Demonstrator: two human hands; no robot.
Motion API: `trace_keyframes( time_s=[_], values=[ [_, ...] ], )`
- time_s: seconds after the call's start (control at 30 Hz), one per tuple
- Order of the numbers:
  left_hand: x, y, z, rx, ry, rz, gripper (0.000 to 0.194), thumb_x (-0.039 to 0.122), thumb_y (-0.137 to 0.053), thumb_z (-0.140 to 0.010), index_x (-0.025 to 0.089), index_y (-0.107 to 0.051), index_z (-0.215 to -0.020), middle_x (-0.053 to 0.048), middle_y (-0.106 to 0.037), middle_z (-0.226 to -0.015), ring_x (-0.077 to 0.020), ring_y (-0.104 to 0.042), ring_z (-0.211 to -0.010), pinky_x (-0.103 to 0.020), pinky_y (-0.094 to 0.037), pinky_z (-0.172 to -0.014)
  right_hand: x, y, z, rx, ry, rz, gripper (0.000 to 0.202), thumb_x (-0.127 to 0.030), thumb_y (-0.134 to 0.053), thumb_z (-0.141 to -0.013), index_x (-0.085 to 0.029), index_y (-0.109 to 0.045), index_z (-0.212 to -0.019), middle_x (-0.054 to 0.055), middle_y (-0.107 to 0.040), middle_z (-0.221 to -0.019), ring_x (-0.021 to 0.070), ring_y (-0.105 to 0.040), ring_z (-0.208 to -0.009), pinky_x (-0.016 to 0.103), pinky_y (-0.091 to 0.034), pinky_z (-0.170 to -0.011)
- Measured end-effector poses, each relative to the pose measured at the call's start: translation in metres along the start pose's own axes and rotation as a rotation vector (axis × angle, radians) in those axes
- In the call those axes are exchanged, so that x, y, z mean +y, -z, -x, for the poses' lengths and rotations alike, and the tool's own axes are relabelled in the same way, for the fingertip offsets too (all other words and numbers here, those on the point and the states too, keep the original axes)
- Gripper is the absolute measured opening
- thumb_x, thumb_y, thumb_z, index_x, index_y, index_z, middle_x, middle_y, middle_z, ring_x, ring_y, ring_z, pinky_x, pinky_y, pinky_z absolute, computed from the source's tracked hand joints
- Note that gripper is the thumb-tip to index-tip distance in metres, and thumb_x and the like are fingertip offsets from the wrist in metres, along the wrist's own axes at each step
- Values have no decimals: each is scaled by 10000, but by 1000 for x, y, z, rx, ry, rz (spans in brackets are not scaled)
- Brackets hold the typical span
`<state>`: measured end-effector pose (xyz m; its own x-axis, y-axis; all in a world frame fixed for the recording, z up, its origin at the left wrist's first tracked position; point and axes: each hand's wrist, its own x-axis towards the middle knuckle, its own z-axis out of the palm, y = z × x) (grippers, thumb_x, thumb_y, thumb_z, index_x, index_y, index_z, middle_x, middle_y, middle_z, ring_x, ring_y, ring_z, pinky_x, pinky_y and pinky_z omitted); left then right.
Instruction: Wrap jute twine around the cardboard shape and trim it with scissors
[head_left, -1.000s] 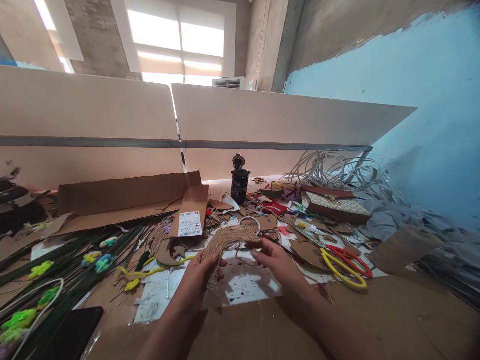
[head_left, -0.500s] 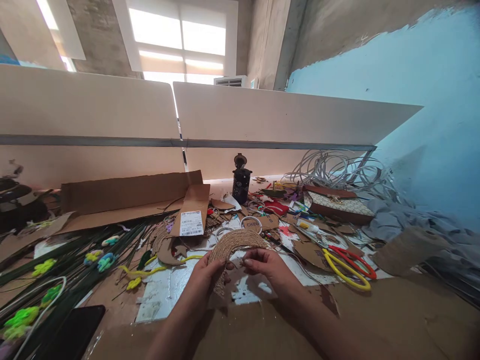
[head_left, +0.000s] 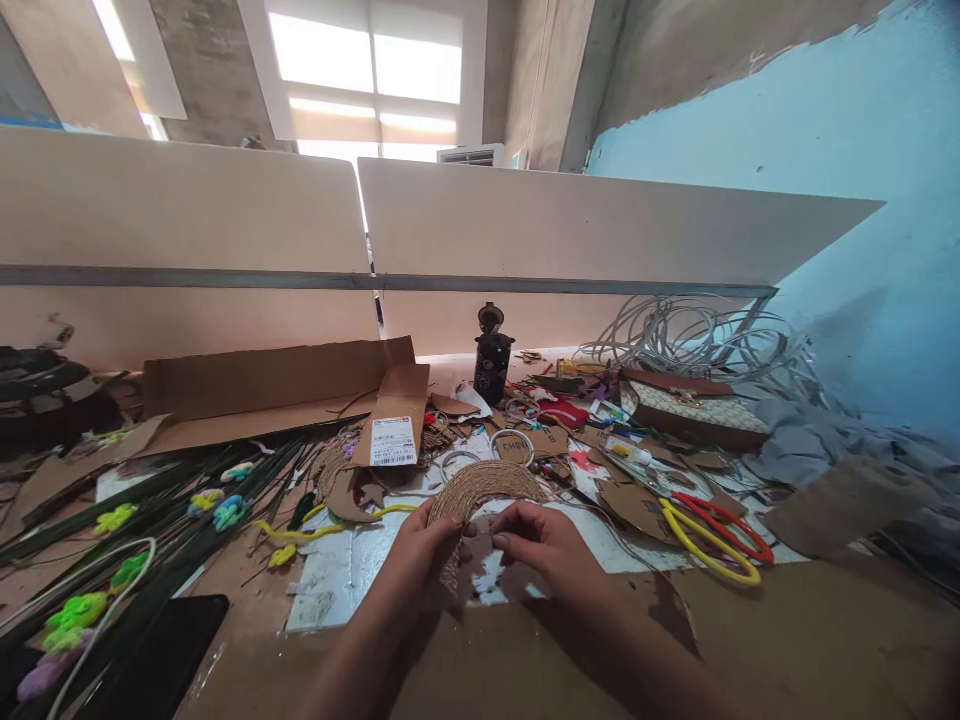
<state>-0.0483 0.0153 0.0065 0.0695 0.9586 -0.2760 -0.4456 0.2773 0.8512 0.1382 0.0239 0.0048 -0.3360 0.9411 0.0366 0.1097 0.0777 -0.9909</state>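
A curved, crescent-like piece covered in tan twine (head_left: 491, 482) arches over the middle of the work surface. My left hand (head_left: 431, 545) is closed round its left end, the fingers partly hidden behind it. To the right of that end, my right hand (head_left: 536, 540) is raised with thumb and fingertips pinched together; whatever they hold is too small to tell. Beneath the hands lies a white, paint-marked sheet (head_left: 330, 580). Two metal rings (head_left: 512, 447) lie just behind the twine piece.
Red-and-yellow-handled scissors (head_left: 712, 535) lie to the right, near a brown roll (head_left: 847, 505). A black bottle (head_left: 492, 368) with an open lid stands behind. An open cardboard box (head_left: 277, 385), flowered green stems (head_left: 180, 510) and a dark phone (head_left: 180, 650) are left.
The whole view has shifted slightly, so the scene sits a little further right. My left hand still grips the twine piece, and my right hand stays pinched beside it.
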Motion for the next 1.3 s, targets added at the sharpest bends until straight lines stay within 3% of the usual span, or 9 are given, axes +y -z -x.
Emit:
trace_keyframes(
  time_s=[0.13, 0.23, 0.47, 0.57, 0.73, 0.9, 1.1, 1.3],
  values=[
    [0, 1, -1, 10, -2, -58, 335, 256, -770, -558, 152, -666, -860, -31, -704, -651, -117, -555, -474, -211, -421, -447, -27, 12, 13, -6, 231, 368, 119, -304, -655, -898, -221, -738, -877, 17, -699, -816, 173, -609, -753, 277, -435, -686],
    [-3, -2, 0, -22, -21, -47, 277, 242, -790, -552, 135, -674, -780, -35, -690, -631, -107, -549, -486, -205, -419, -468, -34, 16, 16, -15, 323, 464, 121, -284, -629, -929, -240, -735, -890, 23, -708, -843, 185, -622, -785, 286, -444, -718],
    [-6, -11, 6, -69, 49, 45, 373, 230, -850, -550, 123, -707, -878, -47, -716, -697, -130, -603, -537, -220, -454, -519, -22, 12, 11, 1, 318, 526, 114, -204, -634, -913, -256, -731, -946, 25, -746, -912, 210, -670, -855, 311, -471, -769],
    [-5, -13, 9, -90, 55, 60, 342, 235, -854, -570, 124, -702, -855, -32, -694, -671, -123, -591, -532, -216, -446, -513, -22, 12, 10, 9, 370, 609, 105, -200, -626, -928, -244, -720, -914, 28, -727, -888, 211, -662, -845, 311, -465, -755],
    [-12, -11, 7, -109, 46, 77, 341, 231, -839, -631, 129, -697, -924, -82, -740, -804, -182, -672, -672, -265, -514, -630, -24, 10, 9, 21, 461, 730, 147, -180, -586, -948, -236, -705, -881, 38, -689, -864, 216, -633, -831, 314, -449, -726],
    [-21, -5, -3, -126, 101, 69, 409, 269, -871, -605, 142, -695, -952, -86, -740, -803, -198, -676, -648, -279, -514, -607, -21, 8, 9, 29, 474, 811, 148, -172, -576, -956, -241, -688, -888, 45, -694, -892, 225, -629, -856, 327, -449, -745],
    [-16, -11, 3, -126, 59, 105, 363, 241, -876, -600, 133, -718, -909, -84, -740, -807, -172, -662, -647, -258, -518, -623, -20, 8, 9, 28, 467, 860, 130, -167, -574, -951, -231, -666, -885, 57, -682, -886, 236, -625, -854, 339, -446, -738],
    [-17, -7, -3, -129, 41, -41, 412, 277, -927, -545, 139, -705, -864, -51, -699, -705, -147, -596, -571, -235, -452, -537, -18, 6, 9, 44, 476, 851, 152, -145, -545, -948, -231, -652, -882, 55, -680, -892, 225, -619, -843, 330, -439, -729]
  ],
)
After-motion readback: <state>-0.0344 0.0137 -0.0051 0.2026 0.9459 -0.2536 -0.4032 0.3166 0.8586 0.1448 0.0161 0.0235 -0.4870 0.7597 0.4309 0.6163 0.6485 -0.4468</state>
